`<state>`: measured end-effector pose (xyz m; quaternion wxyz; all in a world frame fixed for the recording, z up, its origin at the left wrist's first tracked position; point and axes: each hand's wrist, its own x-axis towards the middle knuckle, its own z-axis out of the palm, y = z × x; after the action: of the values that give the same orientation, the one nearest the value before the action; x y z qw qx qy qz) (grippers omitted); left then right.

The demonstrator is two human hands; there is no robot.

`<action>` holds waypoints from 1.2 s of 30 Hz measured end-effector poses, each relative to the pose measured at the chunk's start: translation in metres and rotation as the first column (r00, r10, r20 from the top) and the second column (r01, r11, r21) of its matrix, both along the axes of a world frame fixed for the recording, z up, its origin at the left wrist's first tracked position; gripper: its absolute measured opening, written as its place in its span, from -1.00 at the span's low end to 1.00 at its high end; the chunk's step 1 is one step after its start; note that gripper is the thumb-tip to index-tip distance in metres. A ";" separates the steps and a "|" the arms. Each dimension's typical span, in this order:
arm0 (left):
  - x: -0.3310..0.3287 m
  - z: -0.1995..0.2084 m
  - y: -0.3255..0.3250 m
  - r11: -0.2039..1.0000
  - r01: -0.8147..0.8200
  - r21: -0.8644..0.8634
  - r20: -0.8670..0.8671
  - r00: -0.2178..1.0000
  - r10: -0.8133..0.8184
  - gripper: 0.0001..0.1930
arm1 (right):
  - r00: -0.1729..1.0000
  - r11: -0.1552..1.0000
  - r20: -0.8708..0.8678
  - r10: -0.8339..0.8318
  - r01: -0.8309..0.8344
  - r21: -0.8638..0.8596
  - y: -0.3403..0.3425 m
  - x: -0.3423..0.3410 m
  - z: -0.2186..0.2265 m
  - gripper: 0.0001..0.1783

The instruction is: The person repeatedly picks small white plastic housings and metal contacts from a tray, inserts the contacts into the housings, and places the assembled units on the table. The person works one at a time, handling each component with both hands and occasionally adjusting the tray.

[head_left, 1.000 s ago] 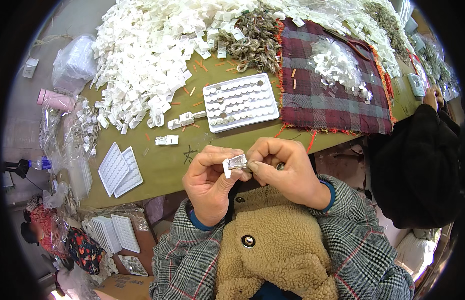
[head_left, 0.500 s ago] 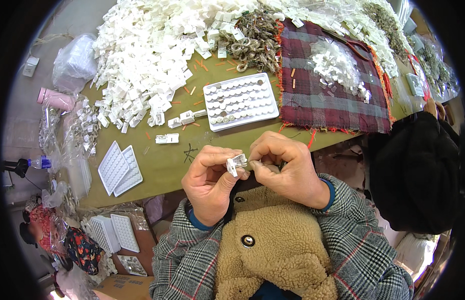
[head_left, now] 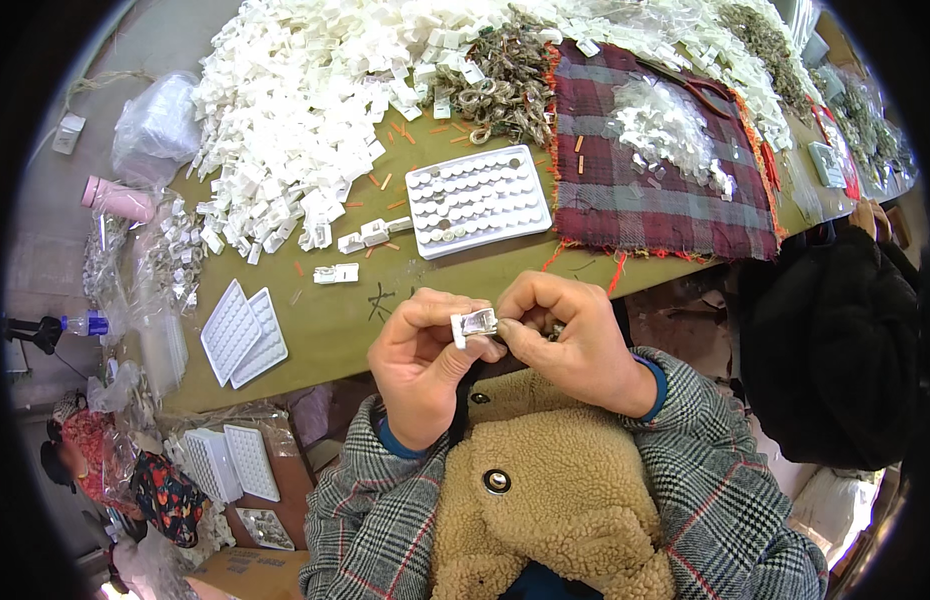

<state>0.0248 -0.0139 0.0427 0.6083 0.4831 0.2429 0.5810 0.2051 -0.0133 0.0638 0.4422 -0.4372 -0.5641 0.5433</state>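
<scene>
My left hand [head_left: 417, 362] pinches a small white plastic housing [head_left: 475, 323] between thumb and fingers, its hollow side facing up. Right beside it, the closed fingers of my right hand [head_left: 570, 335] press at the housing's right end; whatever they pinch is hidden. Both hands are over the front edge of the green-covered table [head_left: 315, 355]. Beyond them stands a white tray [head_left: 480, 203] with rows of small round white pieces. Left of that tray, one similar white housing [head_left: 336, 274] lies alone, with a short row of joined white pieces [head_left: 375, 235] just behind it.
A large heap of white housings [head_left: 285, 120] covers the back left. Grey coiled parts [head_left: 505, 85] lie beside a plaid cloth [head_left: 645, 215] holding clear plastic bits [head_left: 665, 125] and scissors [head_left: 697, 88]. Two white trays [head_left: 240, 340] lie at left. A person in black [head_left: 835, 340] sits at right.
The housing has turned slightly in my left fingers, so its hollow side shows more squarely. My right fingers stay at its right end. The whole view has shifted a little.
</scene>
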 end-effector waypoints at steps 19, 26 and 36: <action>-0.005 -0.012 0.001 0.785 0.365 -0.500 0.215 0.931 -0.295 -0.73 | 0.996 0.993 0.077 0.045 -0.036 -0.116 0.016 0.012 0.004 -0.83; -0.004 -0.012 0.003 0.766 0.324 -0.555 0.189 0.946 -0.263 -0.75 | 0.989 0.993 0.116 0.087 -0.095 0.063 0.016 0.013 0.000 -0.81; 0.001 -0.014 -0.004 0.760 0.277 -0.588 0.035 0.947 -0.319 -0.78 | 0.929 0.985 0.369 0.019 -0.081 0.154 0.004 0.009 -0.005 -0.78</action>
<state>0.0258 -0.0179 0.0288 0.8033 0.3235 0.3503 0.3569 0.2143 -0.0090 0.0585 0.3502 -0.4778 -0.6911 0.4141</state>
